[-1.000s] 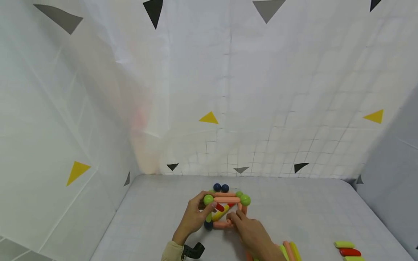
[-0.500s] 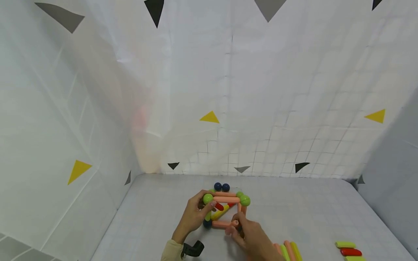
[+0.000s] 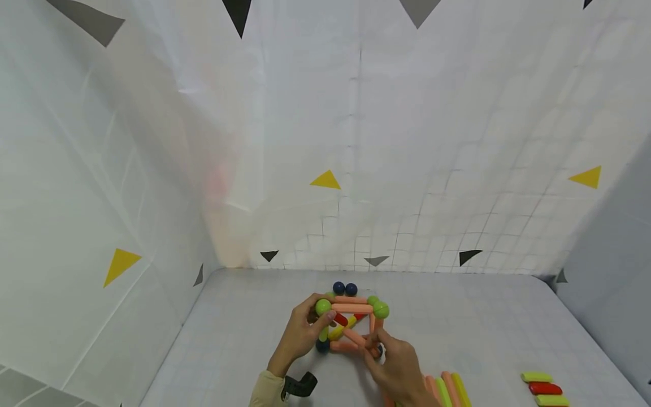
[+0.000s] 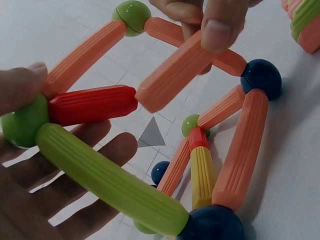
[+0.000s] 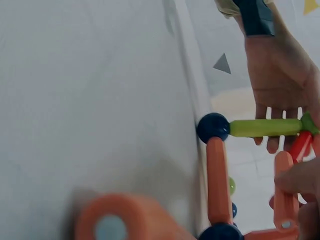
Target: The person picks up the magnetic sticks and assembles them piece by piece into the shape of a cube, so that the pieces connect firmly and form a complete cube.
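Pinched orange stick [image 4: 175,72] turned, axis slanting, end toward red stick [image 4: 93,105]

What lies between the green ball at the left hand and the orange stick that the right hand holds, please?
The left wrist view shows a red stick between the green ball and the orange stick; whether the sticks touch is unclear.

Worn on the left are a beige sleeve [image 3: 267,389] and a black, bent wrist device [image 3: 302,386].
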Demonstrator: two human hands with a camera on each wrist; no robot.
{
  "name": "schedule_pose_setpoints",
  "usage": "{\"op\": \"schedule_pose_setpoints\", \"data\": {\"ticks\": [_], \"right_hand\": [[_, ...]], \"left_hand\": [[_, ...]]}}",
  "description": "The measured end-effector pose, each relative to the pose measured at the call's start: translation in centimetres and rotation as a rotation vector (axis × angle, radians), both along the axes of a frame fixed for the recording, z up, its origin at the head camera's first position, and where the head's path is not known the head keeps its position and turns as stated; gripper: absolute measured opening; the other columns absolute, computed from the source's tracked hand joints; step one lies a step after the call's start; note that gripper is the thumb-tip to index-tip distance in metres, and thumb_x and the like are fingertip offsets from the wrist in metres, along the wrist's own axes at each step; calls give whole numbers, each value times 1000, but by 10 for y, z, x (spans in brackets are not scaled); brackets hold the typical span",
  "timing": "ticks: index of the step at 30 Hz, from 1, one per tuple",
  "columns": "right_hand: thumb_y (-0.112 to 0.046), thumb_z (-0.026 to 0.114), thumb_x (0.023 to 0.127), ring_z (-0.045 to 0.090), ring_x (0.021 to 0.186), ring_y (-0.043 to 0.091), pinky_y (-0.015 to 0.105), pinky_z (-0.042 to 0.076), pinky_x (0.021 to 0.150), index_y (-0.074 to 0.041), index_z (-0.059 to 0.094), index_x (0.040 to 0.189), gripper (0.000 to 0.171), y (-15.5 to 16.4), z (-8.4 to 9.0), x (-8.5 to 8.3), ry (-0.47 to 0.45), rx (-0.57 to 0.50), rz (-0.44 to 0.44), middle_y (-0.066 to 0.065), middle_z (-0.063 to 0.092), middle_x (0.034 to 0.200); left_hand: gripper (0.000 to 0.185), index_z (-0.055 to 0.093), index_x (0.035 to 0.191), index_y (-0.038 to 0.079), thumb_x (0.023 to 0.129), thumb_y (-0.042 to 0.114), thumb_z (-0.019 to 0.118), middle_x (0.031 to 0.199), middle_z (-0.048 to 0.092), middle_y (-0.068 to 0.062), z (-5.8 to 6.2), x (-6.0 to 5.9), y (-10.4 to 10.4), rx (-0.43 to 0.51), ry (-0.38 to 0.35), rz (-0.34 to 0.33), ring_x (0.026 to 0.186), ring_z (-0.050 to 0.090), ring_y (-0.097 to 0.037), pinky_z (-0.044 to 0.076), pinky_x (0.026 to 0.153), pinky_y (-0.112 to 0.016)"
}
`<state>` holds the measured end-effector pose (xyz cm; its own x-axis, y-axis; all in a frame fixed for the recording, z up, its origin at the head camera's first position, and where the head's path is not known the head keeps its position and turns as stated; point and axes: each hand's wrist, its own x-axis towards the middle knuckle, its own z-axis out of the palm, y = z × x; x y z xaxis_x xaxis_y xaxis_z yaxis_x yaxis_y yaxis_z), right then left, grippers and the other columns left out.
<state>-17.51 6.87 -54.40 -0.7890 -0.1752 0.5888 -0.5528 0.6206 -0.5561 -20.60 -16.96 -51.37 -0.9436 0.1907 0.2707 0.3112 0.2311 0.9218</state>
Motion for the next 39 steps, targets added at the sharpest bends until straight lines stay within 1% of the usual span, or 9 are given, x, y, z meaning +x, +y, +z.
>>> {"op": "schedule_pose_setpoints", "data": {"ticks": [6, 11, 16, 19, 23, 29, 33, 36, 39], "right_hand": [[-7, 93, 80, 58, 61, -1, 19, 49, 56, -16, 70, 101, 32, -14, -4, -1, -23, -9, -46, -12, 70, 81], [3, 85, 85, 65, 70, 3, 23, 55, 60, -12, 76, 126, 45, -19, -4, 4, -55, 45, -107, -1, 77, 93], [5, 78, 90, 69, 72, 10, 24, 58, 63, -12, 78, 117, 32, -22, -2, 10, -132, 90, -141, 2, 75, 97], [-1, 82, 89, 73, 73, 15, 27, 60, 63, -10, 74, 111, 25, -25, -1, 12, -117, 118, -159, 3, 77, 96], [-12, 87, 88, 74, 69, 14, 25, 58, 60, -11, 69, 106, 26, -28, 1, 12, -88, 157, -175, 2, 79, 90], [-16, 88, 88, 69, 58, 10, 20, 50, 52, -13, 68, 108, 28, -34, 5, 10, -103, 174, -179, 2, 79, 87], [-18, 87, 90, 65, 54, 8, 18, 49, 51, -13, 71, 115, 31, -38, 7, 7, -101, 174, -177, 3, 79, 86], [-18, 86, 91, 62, 53, 6, 18, 49, 51, -13, 72, 114, 28, -39, 9, 7, -103, 203, -180, 1, 76, 80], [-19, 84, 92, 53, 48, 4, 19, 45, 48, -14, 72, 109, 22, -39, 11, 11, -119, 241, -188, -5, 65, 66]], "left_hand": [[36, 64, 136, 6, 107, 27, 66, 113, 74, -8, 1, 0, 0, -15, 14, 1, 93, 77, -34, 63, 77, -37], [34, 64, 135, 8, 107, 27, 66, 113, 73, -8, 1, 0, 0, -6, 4, -8, 93, 77, -36, 63, 79, -44], [36, 63, 136, 6, 107, 27, 66, 112, 73, -8, 0, 0, -1, -12, 9, -17, 92, 77, -36, 63, 78, -44], [36, 63, 136, 4, 107, 26, 66, 111, 74, -9, 0, 0, -1, -9, 9, -24, 91, 77, -38, 63, 77, -44], [34, 64, 134, 6, 106, 26, 67, 109, 73, -9, 1, 1, -2, -4, 11, -26, 90, 77, -37, 63, 77, -44], [31, 64, 133, 10, 107, 27, 67, 110, 73, -7, 2, 2, -2, -7, 3, -18, 90, 78, -33, 63, 78, -44], [33, 63, 135, 4, 107, 22, 65, 111, 73, -9, 1, 1, -2, -16, -1, -19, 91, 78, -34, 63, 78, -40], [32, 62, 135, 2, 107, 18, 64, 111, 73, -10, 1, 0, -2, -16, -4, -21, 92, 77, -37, 63, 78, -39], [32, 63, 135, 4, 107, 21, 65, 110, 74, -9, 2, 0, -3, -19, -11, -18, 92, 77, -37, 62, 78, -39]]}}
